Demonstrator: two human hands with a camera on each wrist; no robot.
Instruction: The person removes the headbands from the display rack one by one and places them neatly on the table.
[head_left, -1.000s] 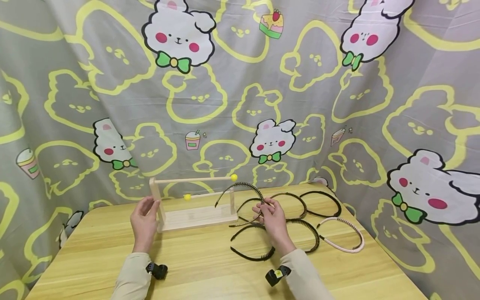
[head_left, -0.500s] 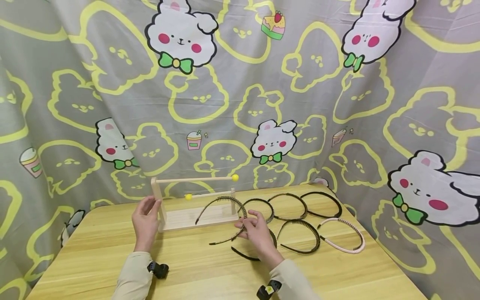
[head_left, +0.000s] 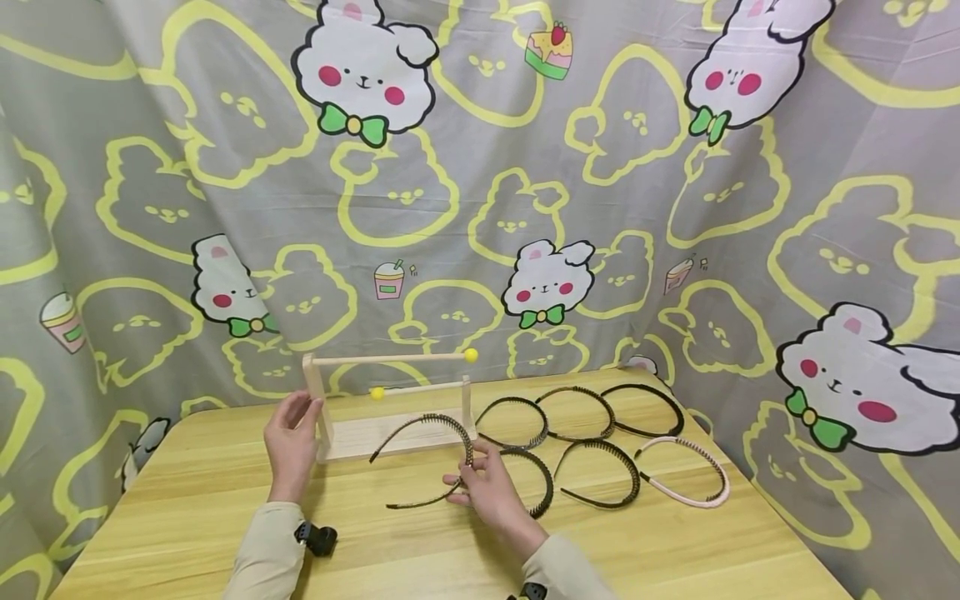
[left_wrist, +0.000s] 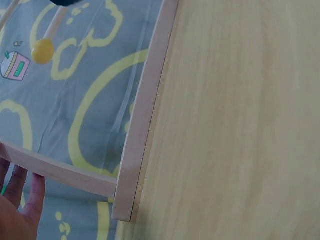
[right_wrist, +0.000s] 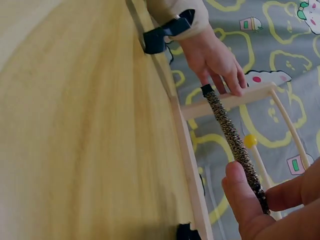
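Observation:
My right hand [head_left: 491, 483] pinches a toothed headband [right_wrist: 232, 132] between thumb and fingers. Its band is speckled black and gold with black tips, and its open ends point left, over the table in front of the rack. At the left, my left hand [head_left: 291, 433] touches the outer side of a wooden rack's left upright [left_wrist: 60, 172], its fingertips against the wood. The rack [head_left: 360, 437] has a flat base and two horizontal rods, each ending in a yellow ball [head_left: 470, 355]. No headband hangs on either rod.
Several headbands lie on the wooden table [head_left: 187, 533] right of the rack, mostly dark, among them a black one [head_left: 642, 408] at the back and a pink one [head_left: 708, 500] at the far right. Behind the table hangs a grey patterned curtain [head_left: 465, 183].
My right hand has carried the headband left and downward, from beside the other headbands to in front of the rack's base. The left hand keeps its place at the upright.

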